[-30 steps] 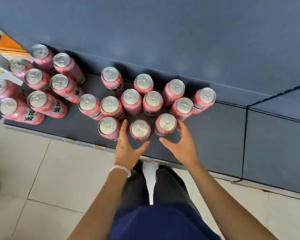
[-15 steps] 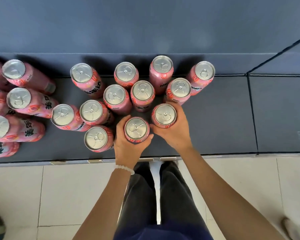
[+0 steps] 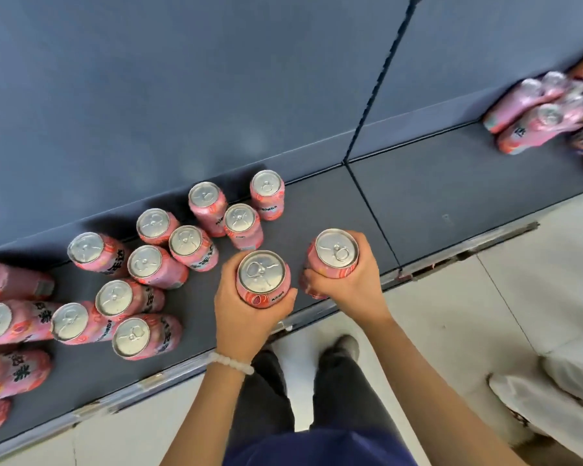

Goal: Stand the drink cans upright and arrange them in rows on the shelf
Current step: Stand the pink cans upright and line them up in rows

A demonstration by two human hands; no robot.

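Observation:
Several pink drink cans stand upright in a loose cluster [image 3: 186,245] on the dark grey shelf [image 3: 435,210]. My left hand [image 3: 246,317] grips one upright pink can [image 3: 262,279] by its side, near the shelf's front edge. My right hand [image 3: 352,287] grips another upright pink can [image 3: 334,258] just to the right of it. Both held cans are apart from the cluster, with their silver tops facing me. More pink cans [image 3: 0,317] crowd the shelf's left end.
A blurred group of pink cans [image 3: 535,112] sits at the far right of the shelf, past a divider seam [image 3: 367,196]. The shelf's metal front rim [image 3: 169,375] runs above the tiled floor. A second person's shoe [image 3: 519,401] shows at the lower right.
Both hands closed round the two front cans and carried them rightward away from the cluster. The camera swung right, bringing the far-right cans into view.

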